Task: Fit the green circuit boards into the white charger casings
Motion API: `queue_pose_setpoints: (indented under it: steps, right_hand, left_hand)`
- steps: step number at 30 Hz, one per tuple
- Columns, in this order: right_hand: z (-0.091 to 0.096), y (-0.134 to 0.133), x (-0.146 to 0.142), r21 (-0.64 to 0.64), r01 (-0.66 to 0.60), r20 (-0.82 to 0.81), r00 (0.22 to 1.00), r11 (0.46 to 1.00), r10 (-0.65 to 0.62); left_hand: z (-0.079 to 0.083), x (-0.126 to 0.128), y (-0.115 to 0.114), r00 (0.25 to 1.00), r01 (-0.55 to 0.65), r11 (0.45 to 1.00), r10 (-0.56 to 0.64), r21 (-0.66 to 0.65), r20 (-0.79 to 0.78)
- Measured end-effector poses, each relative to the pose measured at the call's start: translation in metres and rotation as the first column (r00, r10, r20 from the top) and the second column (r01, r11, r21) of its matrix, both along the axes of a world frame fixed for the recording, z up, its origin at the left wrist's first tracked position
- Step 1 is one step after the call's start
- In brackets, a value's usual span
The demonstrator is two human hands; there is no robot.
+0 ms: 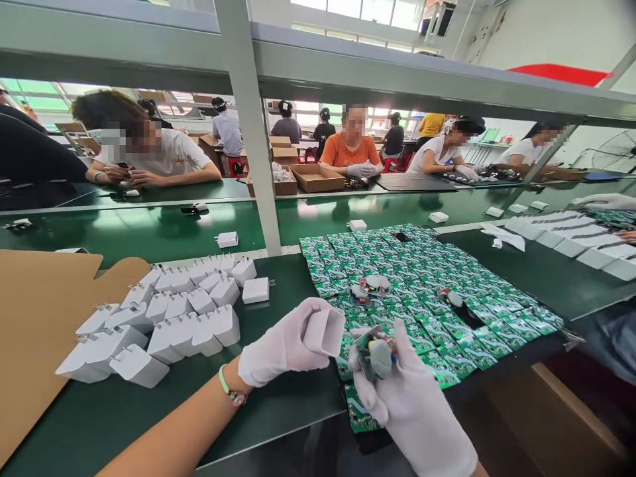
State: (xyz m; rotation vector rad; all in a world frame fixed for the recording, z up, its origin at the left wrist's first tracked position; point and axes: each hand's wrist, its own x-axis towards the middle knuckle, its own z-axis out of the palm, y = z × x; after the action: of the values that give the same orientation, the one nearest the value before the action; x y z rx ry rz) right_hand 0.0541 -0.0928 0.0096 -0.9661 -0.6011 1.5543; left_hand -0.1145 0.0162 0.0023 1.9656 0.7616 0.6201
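Note:
Both my hands wear white gloves. My left hand [285, 344] is closed around a white plastic charger shell [325, 331], its open end facing right. My right hand [412, 404] pinches a small circuit board with components [373, 354] just to the right of the shell's opening, a short gap between them. Under both hands lies a wide sheet of green circuit boards [422, 278] on the green bench. Two or three loose populated boards [370, 286] rest on that sheet.
Several white charger shells [169, 315] are piled at the left, beside brown cardboard [34, 311]. A grey post [253, 132] rises behind. More white chargers [571, 238] line the right. Several people sit at the far benches with cardboard boxes [318, 175].

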Motion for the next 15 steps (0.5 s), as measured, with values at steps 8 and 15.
queue_pose_setpoints:
  steps: [8, 15]
  right_hand:
    - [-0.001, -0.044, -0.004, 0.132, -0.072, -0.056, 0.995, 0.989, 0.080]
    - [-0.013, -0.084, 0.001, 0.254, -0.039, 0.100, 0.995, 0.966, 0.014]
  left_hand:
    - [0.027, 0.001, -0.018, 0.998, 0.058, 0.986, -0.056, 0.157, -0.014]
    - [0.007, -0.012, -0.090, 0.978, -0.168, 0.956, 0.132, 0.241, 0.161]
